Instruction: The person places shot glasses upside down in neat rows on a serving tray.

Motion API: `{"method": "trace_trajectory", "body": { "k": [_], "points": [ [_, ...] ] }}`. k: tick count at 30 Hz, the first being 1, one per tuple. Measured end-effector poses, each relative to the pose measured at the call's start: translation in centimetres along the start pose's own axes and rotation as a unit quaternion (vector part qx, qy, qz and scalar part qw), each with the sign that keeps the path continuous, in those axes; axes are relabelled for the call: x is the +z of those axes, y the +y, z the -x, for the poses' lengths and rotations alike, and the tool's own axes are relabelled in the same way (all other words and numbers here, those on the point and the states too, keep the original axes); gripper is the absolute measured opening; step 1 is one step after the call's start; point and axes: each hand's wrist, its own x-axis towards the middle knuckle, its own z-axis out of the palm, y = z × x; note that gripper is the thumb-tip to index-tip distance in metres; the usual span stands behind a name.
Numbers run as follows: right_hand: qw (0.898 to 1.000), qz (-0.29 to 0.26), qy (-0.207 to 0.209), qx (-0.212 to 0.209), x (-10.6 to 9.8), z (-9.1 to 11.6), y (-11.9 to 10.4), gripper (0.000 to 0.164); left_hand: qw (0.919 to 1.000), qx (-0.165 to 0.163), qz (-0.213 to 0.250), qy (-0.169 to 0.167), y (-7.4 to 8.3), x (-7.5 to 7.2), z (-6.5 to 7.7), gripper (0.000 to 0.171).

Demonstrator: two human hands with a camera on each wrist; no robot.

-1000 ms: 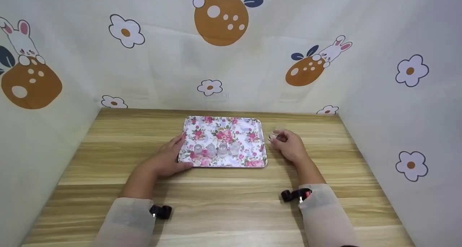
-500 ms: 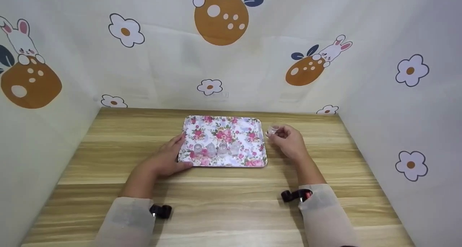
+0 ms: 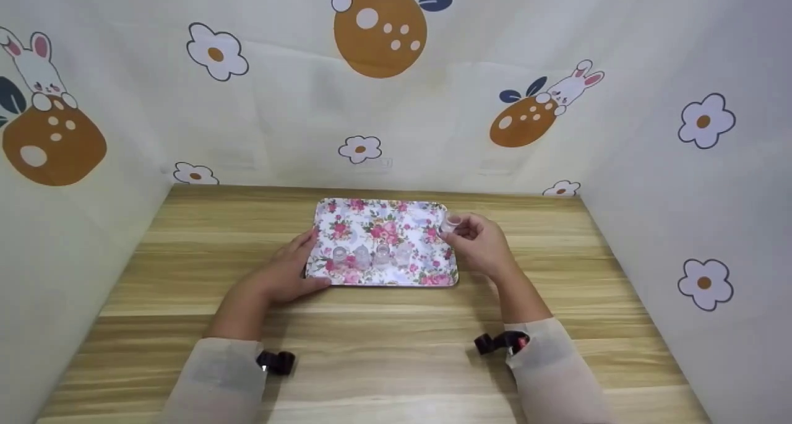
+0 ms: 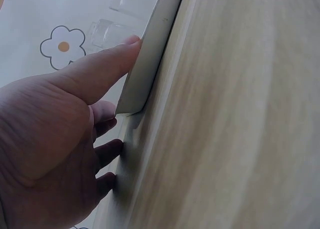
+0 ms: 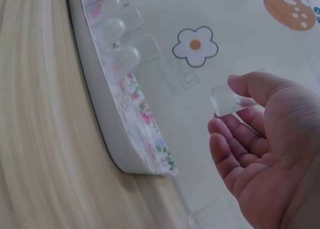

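Right hand (image 3: 479, 243) is pinching a clear cup (image 3: 451, 224) at the tray's (image 3: 371, 212) right edge, right of centre.
Smooth sides are risking a slip from a light pinch; coming in low risks clipping the rim. The left hand (image 3: 286, 273), left of centre, is touching the tray with fairly straight fingers; any shove is threatening four standing cups (image 3: 382, 257) at centre.

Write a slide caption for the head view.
Right hand holds a small clear container near the right side of a floral tray; left hand touches its left side.
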Motion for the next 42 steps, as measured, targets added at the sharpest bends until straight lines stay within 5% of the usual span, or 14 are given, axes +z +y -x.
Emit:
{"method": "trace_trajectory", "body": {
  "k": [13,23,42],
  "points": [
    [0.999,-0.010,-0.046,-0.025,1.2,1.0,-1.5,0.029,1.0000,-0.001,-0.001,0.002,0.0,0.0,-0.1,0.109],
    [0.999,-0.021,-0.033,-0.032,1.5,0.8,-1.3,0.028,1.0000,0.000,0.000,0.002,0.0,-0.1,-0.1,0.109],
    [0.998,0.053,-0.012,-0.044,2.0,0.5,-0.2,0.031,1.0000,-0.001,-0.003,0.001,0.1,0.0,0.1,0.108]
  ]
}}
